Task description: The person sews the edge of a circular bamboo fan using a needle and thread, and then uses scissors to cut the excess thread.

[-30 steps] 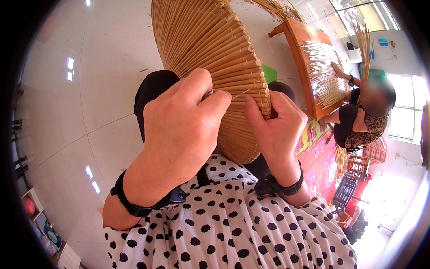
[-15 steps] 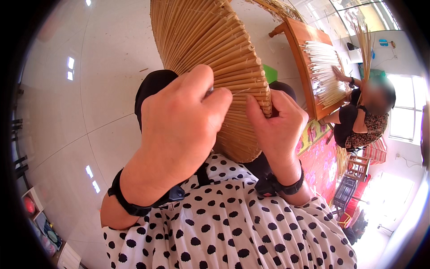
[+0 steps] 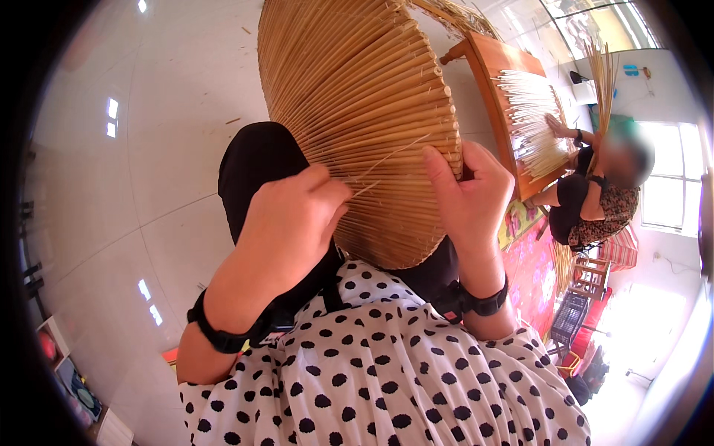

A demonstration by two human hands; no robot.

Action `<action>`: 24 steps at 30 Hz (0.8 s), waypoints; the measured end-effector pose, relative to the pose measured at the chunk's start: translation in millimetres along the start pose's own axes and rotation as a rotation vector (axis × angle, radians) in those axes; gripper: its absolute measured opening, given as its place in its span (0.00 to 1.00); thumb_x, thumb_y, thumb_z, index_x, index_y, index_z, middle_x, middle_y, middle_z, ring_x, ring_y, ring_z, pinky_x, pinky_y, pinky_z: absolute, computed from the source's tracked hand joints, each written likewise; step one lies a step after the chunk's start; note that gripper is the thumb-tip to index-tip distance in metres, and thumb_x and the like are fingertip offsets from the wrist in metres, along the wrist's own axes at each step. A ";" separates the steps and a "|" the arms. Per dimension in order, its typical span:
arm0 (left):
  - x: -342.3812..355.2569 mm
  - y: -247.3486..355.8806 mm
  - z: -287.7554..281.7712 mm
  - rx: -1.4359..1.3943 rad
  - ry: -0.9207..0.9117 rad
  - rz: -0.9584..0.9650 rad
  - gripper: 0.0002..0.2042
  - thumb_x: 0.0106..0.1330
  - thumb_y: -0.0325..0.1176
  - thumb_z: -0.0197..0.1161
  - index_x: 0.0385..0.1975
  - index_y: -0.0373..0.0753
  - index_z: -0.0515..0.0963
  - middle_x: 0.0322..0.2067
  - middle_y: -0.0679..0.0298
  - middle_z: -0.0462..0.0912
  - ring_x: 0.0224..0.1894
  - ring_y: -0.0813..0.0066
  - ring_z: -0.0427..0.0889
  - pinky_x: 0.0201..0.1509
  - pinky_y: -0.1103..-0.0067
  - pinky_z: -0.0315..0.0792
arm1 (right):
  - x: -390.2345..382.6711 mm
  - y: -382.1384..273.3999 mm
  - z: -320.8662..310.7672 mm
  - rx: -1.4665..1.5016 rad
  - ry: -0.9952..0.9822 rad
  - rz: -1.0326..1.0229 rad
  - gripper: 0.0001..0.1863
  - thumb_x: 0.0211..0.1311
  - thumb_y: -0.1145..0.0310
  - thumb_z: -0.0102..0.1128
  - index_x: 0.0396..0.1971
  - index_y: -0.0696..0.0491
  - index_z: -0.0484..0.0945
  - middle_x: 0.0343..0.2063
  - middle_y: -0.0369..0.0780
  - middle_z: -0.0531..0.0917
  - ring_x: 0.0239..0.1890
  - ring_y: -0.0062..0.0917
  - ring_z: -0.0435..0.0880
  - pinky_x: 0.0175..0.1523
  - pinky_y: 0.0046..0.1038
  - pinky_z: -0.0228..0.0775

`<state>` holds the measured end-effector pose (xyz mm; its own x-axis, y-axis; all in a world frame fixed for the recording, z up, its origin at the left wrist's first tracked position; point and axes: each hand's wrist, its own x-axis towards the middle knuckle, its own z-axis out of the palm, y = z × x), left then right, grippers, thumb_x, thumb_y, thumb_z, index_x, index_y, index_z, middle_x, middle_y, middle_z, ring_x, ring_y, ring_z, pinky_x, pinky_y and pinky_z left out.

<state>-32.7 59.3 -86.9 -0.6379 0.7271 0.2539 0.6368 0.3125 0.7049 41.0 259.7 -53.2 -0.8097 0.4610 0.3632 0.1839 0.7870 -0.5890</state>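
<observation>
A round, fan-like piece of straw work, made of many tan stalks bound side by side, rests upright over my lap. My right hand is closed on its right rim, thumb on the near face and fingers behind. My left hand is closed in front of the lower left stalks. From its pinched fingertips a thin pale strand runs up toward the right rim, near my right thumb; a second short end shows beside it. Whether the strand is thread or fibre I cannot tell.
To the right, a co-worker sits with one hand over pale stalks on a wooden table. Behind the straw piece lie more stalks. A dark crate and a wooden stool stand at the lower right.
My left hand has drawn down and left from the rim, and the strand now shows longer between the hands. My right hand keeps hold of the rim. More of the straw work's face shows.
</observation>
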 end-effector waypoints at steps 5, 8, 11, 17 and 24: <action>-10.7 -3.3 -12.1 -0.340 -0.029 -0.084 0.06 0.55 0.18 0.66 0.30 0.33 0.78 0.25 0.63 0.76 0.22 0.73 0.74 0.26 0.80 0.67 | 2.2 16.0 2.7 0.059 0.012 0.045 0.13 0.51 0.67 0.73 0.23 0.60 0.78 0.16 0.44 0.73 0.17 0.31 0.66 0.26 0.28 0.62; -17.6 -9.6 -8.0 -0.476 -0.022 -0.227 0.05 0.56 0.18 0.65 0.30 0.33 0.77 0.24 0.65 0.76 0.22 0.79 0.73 0.26 0.83 0.66 | 2.8 15.6 0.4 0.049 0.014 0.048 0.14 0.51 0.67 0.73 0.23 0.60 0.77 0.16 0.44 0.73 0.17 0.31 0.64 0.25 0.28 0.62; -29.7 -16.8 2.9 -0.536 -0.048 -0.372 0.05 0.58 0.18 0.64 0.31 0.33 0.76 0.23 0.66 0.76 0.22 0.83 0.71 0.26 0.84 0.65 | 3.0 16.9 -3.3 0.005 0.002 0.051 0.15 0.50 0.67 0.74 0.22 0.61 0.77 0.16 0.44 0.73 0.17 0.29 0.64 0.25 0.28 0.61; -59.4 -24.7 17.5 -0.407 -0.178 -0.408 0.04 0.58 0.20 0.64 0.30 0.33 0.76 0.22 0.63 0.77 0.22 0.79 0.72 0.27 0.81 0.67 | 6.2 15.9 -6.7 0.025 -0.002 0.167 0.16 0.49 0.67 0.76 0.21 0.61 0.76 0.14 0.35 0.69 0.18 0.17 0.61 0.24 0.23 0.56; -70.8 -22.3 43.3 -0.444 -0.165 -0.373 0.04 0.56 0.20 0.64 0.29 0.33 0.76 0.24 0.61 0.78 0.23 0.73 0.75 0.28 0.79 0.69 | 4.8 20.3 -3.5 0.014 0.005 0.276 0.10 0.50 0.71 0.74 0.24 0.60 0.80 0.16 0.26 0.73 0.20 0.07 0.62 0.23 0.16 0.53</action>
<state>17.1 27.3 -149.3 -0.6849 0.7140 -0.1450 0.1186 0.3056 0.9447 42.8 279.3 -60.9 -0.7269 0.6596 0.1913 0.3895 0.6253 -0.6762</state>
